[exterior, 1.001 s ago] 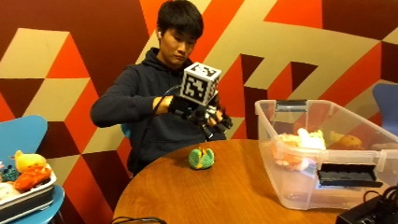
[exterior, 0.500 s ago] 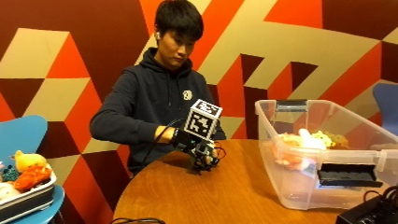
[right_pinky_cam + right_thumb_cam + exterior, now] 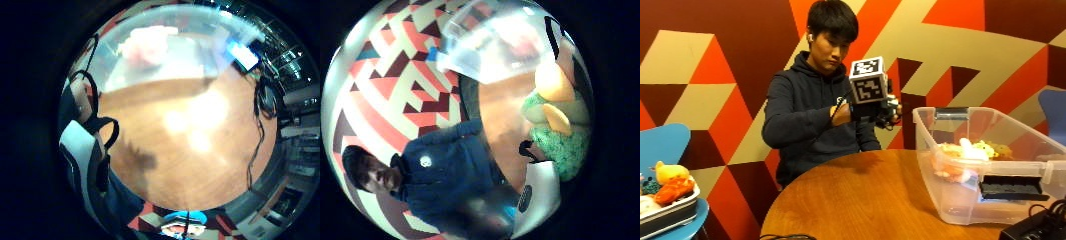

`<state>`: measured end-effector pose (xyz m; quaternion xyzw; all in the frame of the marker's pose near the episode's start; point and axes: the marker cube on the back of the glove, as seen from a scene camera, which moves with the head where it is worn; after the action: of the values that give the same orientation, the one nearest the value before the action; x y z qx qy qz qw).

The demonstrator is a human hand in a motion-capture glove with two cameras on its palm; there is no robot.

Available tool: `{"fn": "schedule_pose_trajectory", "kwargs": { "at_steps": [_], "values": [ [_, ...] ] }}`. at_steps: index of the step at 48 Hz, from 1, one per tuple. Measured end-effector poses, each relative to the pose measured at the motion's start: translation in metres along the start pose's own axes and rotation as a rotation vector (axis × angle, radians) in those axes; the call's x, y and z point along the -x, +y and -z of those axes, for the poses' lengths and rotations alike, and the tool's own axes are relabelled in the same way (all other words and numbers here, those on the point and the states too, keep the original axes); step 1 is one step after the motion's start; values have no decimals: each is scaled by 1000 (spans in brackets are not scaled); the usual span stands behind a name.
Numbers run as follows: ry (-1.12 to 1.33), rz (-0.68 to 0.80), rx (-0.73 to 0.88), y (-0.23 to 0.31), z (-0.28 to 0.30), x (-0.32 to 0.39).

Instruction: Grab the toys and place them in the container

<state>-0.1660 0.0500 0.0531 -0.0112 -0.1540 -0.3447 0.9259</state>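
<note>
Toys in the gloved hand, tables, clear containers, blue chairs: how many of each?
Green toy in the hand: 1
Table: 1
Clear container: 1
Blue chairs: 2
Total: 5

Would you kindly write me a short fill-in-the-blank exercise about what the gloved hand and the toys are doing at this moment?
1. The black-gloved right hand holds a green plush toy with ____ parts.
2. The hand is raised above the round ____ table.
3. The clear plastic container already holds several ____.
4. A blue chair carries a tray of more toys beside the ____.

Missing words: orange; wooden; toys; table
</note>
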Motion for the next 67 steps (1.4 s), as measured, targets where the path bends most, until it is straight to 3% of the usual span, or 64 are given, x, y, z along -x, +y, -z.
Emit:
{"fn": "schedule_pose_trajectory", "kwargs": {
  "at_steps": [14,30,40,67],
  "values": [
    [-267,39,-307,-78,44,16],
    [-459,-47,-402,-140,20,-11],
    [-168,-127,-333,-138,17,-33],
    [-158,-81,-380,-98,56,-15]
  ]
}}
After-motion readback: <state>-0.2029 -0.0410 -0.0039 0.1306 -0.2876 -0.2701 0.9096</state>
